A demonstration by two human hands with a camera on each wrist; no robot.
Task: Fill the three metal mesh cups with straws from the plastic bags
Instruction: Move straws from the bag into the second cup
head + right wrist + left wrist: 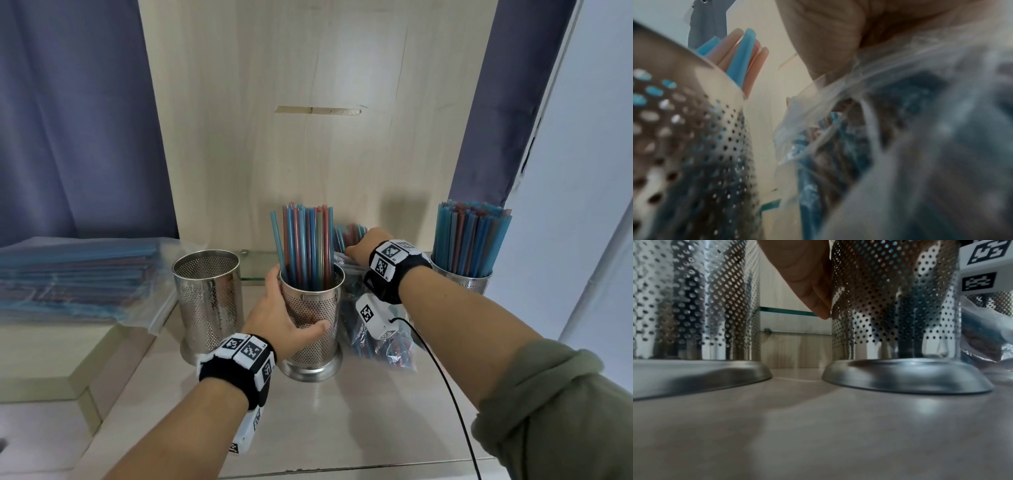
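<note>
Three perforated metal cups stand on the counter. The left cup (207, 301) (694, 305) is empty. The middle cup (315, 308) (890, 305) (694, 146) holds a loose bunch of blue and pink straws (305, 243) (742, 61). My left hand (284, 318) (813, 288) wraps round its wall, thumb in front. The right cup (462, 277) is packed with straws. Between the middle and right cups a clear plastic bag (376, 335) (900, 129) of straws (347, 236) stands upright. My right hand (363, 246) (838, 32) curls over its mouth and grips straws there; the fingertips are hidden.
Several flat bags of straws (75, 284) lie stacked on a raised ledge at the left. A wood panel (308, 137) closes the back, with blue curtains on both sides. A black cable (445, 377) runs from my right wrist across the counter (342, 411).
</note>
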